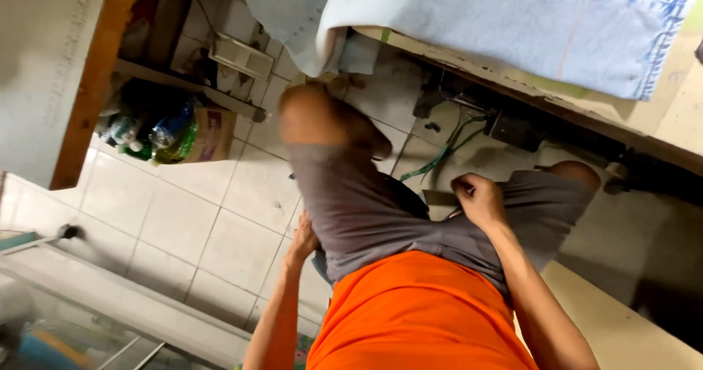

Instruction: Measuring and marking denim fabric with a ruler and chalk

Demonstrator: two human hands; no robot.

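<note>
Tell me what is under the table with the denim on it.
Under the table draped with denim cloth: green cables, a dark box and tiled floor. The person's knees reach under; further back lies in shadow.

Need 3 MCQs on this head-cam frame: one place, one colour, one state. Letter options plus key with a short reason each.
1. Where is the denim cloth?
A. on the tiled floor
B. on the table at the top
C. over the person's lap

2. What colour is the shirt?
A. orange
B. green
C. white

3. How is the right hand?
A. flat and open
B. raised off the lap
C. closed in a fist on the grey shorts

Key:
1 B: the cloth lies across the table top, its edge hanging over.
2 A: the fabric at the waist is bright orange.
3 C: the fingers are curled at the shorts between the thighs; the left hand rests at the side of the thigh.
</note>
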